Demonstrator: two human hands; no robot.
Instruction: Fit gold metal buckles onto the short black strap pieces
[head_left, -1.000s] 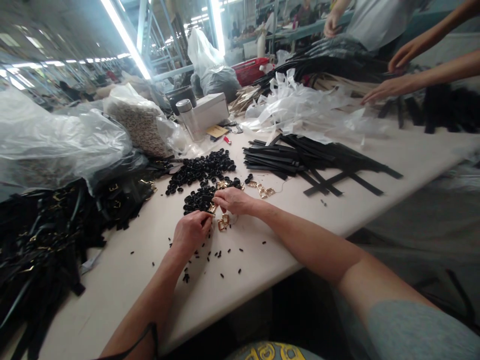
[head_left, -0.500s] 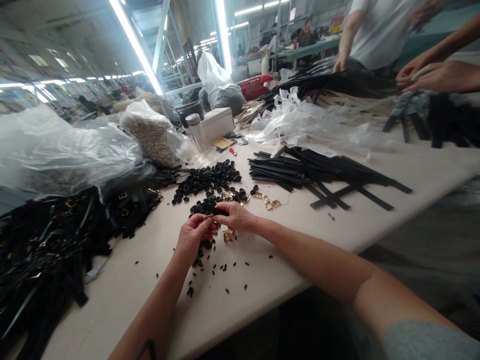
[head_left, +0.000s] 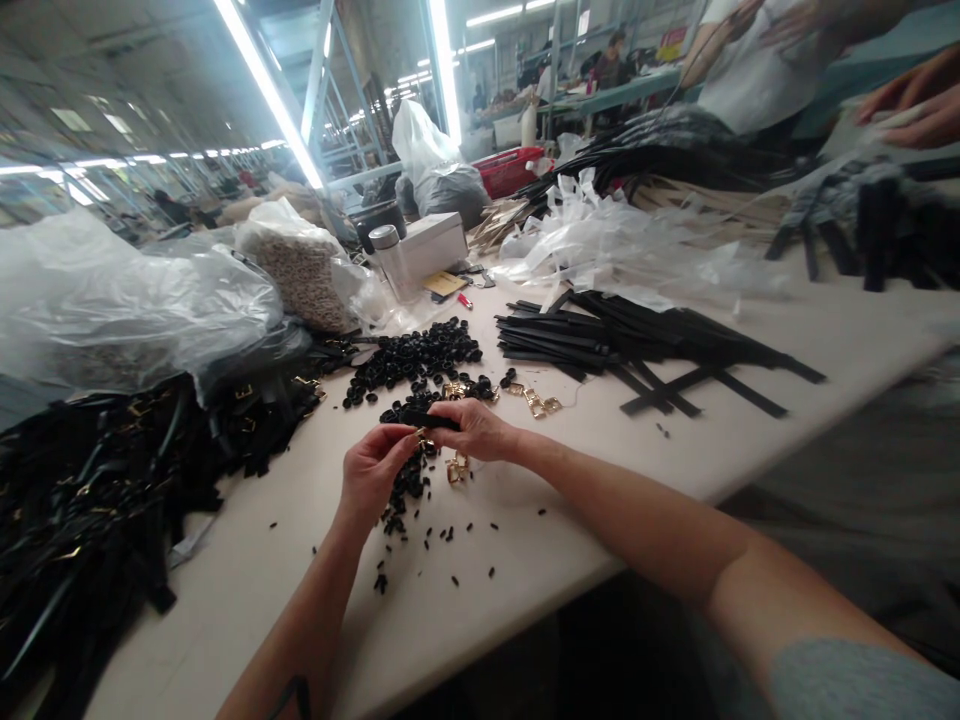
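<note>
My right hand (head_left: 474, 430) is closed on a short black strap (head_left: 431, 419), which points left over the pile of black parts. Thumb and fingers of my left hand (head_left: 375, 465) pinch a small gold buckle (head_left: 421, 436) at the strap's near side; the fingers partly hide it. Beneath and behind my hands lie many black loops (head_left: 420, 358), heaped loosely. Loose gold buckles (head_left: 536, 402) rest right of them, and another gold buckle (head_left: 456, 468) sits just below my right hand. Tiny black pieces (head_left: 450, 535) are scattered in front.
Flat black straps (head_left: 600, 340) are stacked at right. Finished-looking straps with buckles (head_left: 112, 490) heap up at left, below a clear plastic bag (head_left: 127, 300). A bottle (head_left: 388, 255) and white box (head_left: 435, 245) stand behind. A co-worker's hand (head_left: 919, 105) is at far right.
My left hand has shifted slightly left and its fingers have straightened somewhat. The black strap in my right hand shows more clearly. Co-workers' hands at the upper right have moved up and away.
</note>
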